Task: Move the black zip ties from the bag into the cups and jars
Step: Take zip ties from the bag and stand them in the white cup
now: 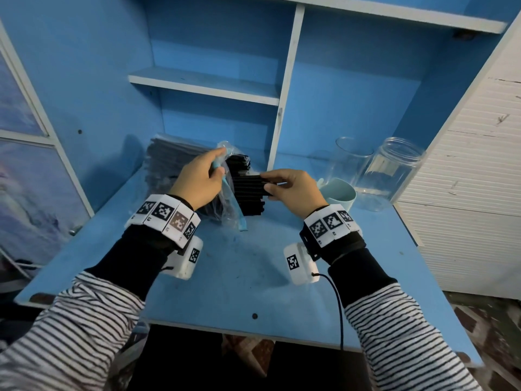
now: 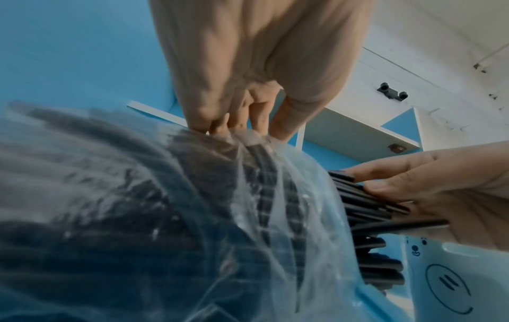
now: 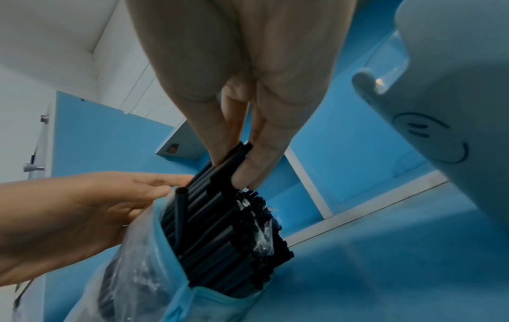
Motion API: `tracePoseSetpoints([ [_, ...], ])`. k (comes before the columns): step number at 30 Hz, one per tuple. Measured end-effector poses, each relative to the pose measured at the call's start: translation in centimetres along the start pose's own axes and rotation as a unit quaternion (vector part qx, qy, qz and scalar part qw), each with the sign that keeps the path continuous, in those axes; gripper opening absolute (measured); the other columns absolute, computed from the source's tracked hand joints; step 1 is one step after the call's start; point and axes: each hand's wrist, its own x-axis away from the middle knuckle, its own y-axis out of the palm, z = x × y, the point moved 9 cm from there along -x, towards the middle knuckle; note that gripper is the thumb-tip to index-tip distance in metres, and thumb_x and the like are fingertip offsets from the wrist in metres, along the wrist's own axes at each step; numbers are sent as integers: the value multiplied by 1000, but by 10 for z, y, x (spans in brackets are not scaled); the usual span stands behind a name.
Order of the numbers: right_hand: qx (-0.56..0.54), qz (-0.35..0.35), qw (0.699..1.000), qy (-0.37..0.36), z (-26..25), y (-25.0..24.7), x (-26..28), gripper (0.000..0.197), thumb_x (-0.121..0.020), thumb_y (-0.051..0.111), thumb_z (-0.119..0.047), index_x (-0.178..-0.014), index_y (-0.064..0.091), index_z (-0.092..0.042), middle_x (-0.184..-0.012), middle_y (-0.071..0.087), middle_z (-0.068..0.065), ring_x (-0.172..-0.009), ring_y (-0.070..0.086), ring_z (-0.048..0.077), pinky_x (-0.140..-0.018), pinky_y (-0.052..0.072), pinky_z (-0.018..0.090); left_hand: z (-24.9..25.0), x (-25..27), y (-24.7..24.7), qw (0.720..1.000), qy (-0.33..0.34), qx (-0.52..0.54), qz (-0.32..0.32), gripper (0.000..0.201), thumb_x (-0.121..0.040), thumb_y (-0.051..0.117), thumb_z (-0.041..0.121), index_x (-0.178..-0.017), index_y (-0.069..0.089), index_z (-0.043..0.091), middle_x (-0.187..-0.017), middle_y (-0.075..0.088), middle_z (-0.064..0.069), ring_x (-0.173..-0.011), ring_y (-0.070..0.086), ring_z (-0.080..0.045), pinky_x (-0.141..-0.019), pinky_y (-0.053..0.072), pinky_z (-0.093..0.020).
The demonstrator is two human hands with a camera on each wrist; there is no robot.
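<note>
A clear plastic bag with a blue zip strip lies on the blue desk, packed with black zip ties. My left hand grips the bag's mouth edge and holds it up. My right hand pinches the ends of a few black ties sticking out of the bag. In the left wrist view the left fingers bunch the plastic, and the right hand holds ties. A pale blue mug stands just right of my right hand.
Two clear containers stand at the back right: a glass and a wide-mouthed plastic jar. A stack of more bagged ties lies behind the left hand. Shelf uprights rise behind the desk.
</note>
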Motion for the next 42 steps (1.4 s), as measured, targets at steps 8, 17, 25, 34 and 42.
tracePoseSetpoints([
  [8, 43, -81, 994, -61, -7, 37, -1, 33, -93, 61, -12, -126, 63, -15, -127, 64, 3, -119, 58, 10, -107, 43, 29, 11, 4, 23, 994, 45, -89, -46, 86, -81, 70, 47, -150, 27, 19, -154, 32, -6, -144, 22, -25, -118, 14, -52],
  [17, -49, -37, 998, -3, 10, -9, -3, 24, -94, 54, 4, -115, 63, -4, -104, 64, 13, -81, 64, 9, -73, 57, 17, -1, -1, 26, 993, 39, -103, -48, 84, -86, 67, 38, -153, 18, 22, -158, 23, -4, -147, 15, -25, -119, 4, -44],
  [25, -112, -41, 993, 13, 6, 11, 1, 23, -95, 59, -13, -117, 63, -20, -99, 64, 4, -89, 64, 11, -79, 59, 27, -1, -3, 28, 994, 35, -100, -33, 83, -87, 67, 34, -153, 19, 22, -158, 23, -4, -147, 15, -25, -118, 4, -44],
  [34, -118, 24, 993, 0, 13, -25, 0, 17, -93, 57, 1, -101, 69, -9, -88, 66, 7, -72, 66, 7, -72, 58, 20, 0, 0, 22, 996, 46, -72, -35, 81, -87, 68, 31, -152, 21, 23, -157, 26, -3, -146, 17, -24, -118, 10, -41],
  [42, -54, 49, 997, -16, 5, -35, 1, 14, -91, 62, -4, -96, 71, -13, -87, 69, 4, -73, 70, 16, -81, 58, 29, -2, -1, 22, 995, 50, -82, -32, 81, -86, 68, 34, -152, 22, 22, -156, 28, -5, -146, 19, -26, -119, 8, -45],
])
